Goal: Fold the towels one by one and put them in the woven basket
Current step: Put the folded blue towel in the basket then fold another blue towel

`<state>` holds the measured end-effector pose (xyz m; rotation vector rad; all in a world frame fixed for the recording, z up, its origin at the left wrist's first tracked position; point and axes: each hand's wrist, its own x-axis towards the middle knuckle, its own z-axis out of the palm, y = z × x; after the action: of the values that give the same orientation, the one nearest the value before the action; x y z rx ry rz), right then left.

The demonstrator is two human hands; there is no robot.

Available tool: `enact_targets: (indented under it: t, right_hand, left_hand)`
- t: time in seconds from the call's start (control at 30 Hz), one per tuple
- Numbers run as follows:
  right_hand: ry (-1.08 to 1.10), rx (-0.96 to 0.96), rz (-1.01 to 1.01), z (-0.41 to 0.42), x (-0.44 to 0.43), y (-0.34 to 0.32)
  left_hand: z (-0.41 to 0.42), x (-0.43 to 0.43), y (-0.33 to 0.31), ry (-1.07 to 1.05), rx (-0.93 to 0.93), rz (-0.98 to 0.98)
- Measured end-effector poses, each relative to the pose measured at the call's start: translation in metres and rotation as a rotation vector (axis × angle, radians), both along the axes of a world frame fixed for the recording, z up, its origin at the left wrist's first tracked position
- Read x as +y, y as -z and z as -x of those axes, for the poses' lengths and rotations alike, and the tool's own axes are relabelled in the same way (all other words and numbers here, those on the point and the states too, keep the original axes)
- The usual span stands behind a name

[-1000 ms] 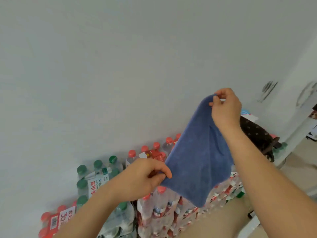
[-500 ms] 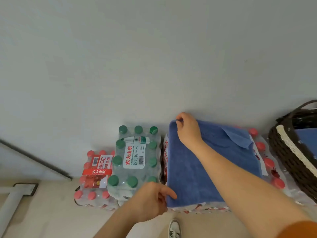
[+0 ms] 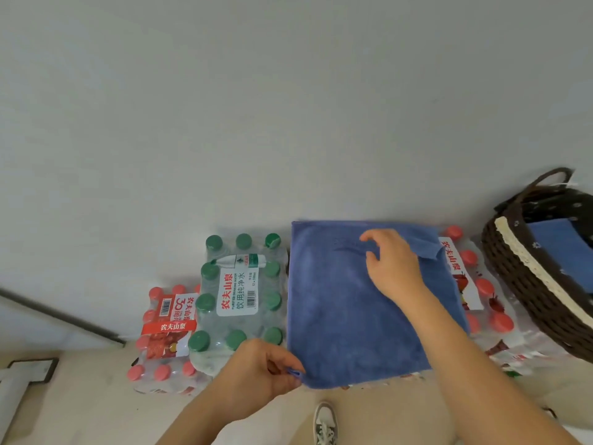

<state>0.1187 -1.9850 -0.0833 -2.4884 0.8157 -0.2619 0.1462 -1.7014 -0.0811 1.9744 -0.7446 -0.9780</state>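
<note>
A blue towel (image 3: pixel 340 309) lies spread flat on top of a pack of red-capped bottles, against the wall. Its far right corner is folded over. My left hand (image 3: pixel 266 369) pinches the towel's near left corner. My right hand (image 3: pixel 390 263) rests on the towel's far middle, fingers apart, holding nothing. The dark woven basket (image 3: pixel 526 293) with a cream rim lining stands at the right; a folded blue towel (image 3: pixel 558 239) lies inside it.
A pack of green-capped water bottles (image 3: pixel 239 293) and a lower pack of red-capped bottles (image 3: pixel 167 335) stand left of the towel. More red-capped bottles (image 3: pixel 481 303) show between towel and basket. A white wall rises behind. My shoe (image 3: pixel 324 423) shows on the beige floor.
The towel was held up in the air, then laid flat on the bottle pack. My right hand let go of the far left corner and slid right across the towel.
</note>
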Motion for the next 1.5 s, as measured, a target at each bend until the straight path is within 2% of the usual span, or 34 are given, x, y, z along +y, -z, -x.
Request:
enact_targets:
  t: [0.07,0.1,0.33,0.63,0.7,0.83,0.87,0.93,1.0,1.13,1.23,1.4,1.5]
  right_hand:
    - [0.055,0.239,0.163,0.029,-0.021,0.006]
    - [0.059,0.292,0.202,0.038,-0.029,0.01]
    - [0.123,0.359,0.295,0.034,-0.054,0.016]
    - [0.157,0.475,0.183,0.016,-0.083,0.016]
    - [0.125,0.393,0.159,0.019,-0.071,0.005]
    - [-0.139,0.058,-0.258,0.056,0.003,-0.028]
    - [-0.217,0.024,-0.26,0.069,0.029,-0.031]
    - [-0.309,-0.048,-0.066,0.089,0.08,-0.025]
    - [-0.277,-0.132,0.104,0.097,0.113,-0.007]
    - [-0.02,-0.332,0.176,0.093,0.129,0.02]
    - [0.028,-0.397,0.306,0.1,0.119,0.032]
    - [0.174,-0.398,0.32,0.122,0.082,0.043]
    - [0.186,-0.402,0.285,0.13,0.071,0.042]
  left_hand:
    - [-0.001,0.001,-0.001,-0.002,-0.002,-0.02]
    - [-0.002,-0.001,-0.002,-0.002,-0.008,-0.025]
    - [-0.012,-0.023,-0.005,0.04,-0.27,0.0]
    - [-0.019,-0.025,-0.006,0.06,-0.102,0.019]
    - [-0.017,-0.026,-0.009,0.027,-0.135,0.046]
    - [-0.016,-0.029,-0.019,-0.093,-0.225,0.142]
    - [-0.016,-0.031,-0.021,-0.13,-0.216,0.18]
    - [-0.014,-0.036,-0.028,-0.184,-0.203,0.248]
    - [-0.011,-0.042,-0.034,-0.205,-0.19,0.306]
    - [-0.003,-0.047,-0.041,-0.204,-0.206,0.385]
    - [-0.002,-0.043,-0.041,-0.199,-0.196,0.41]
    - [0.001,-0.045,-0.04,-0.307,0.006,0.497]
    - [0.005,-0.05,-0.04,-0.329,0.042,0.528]
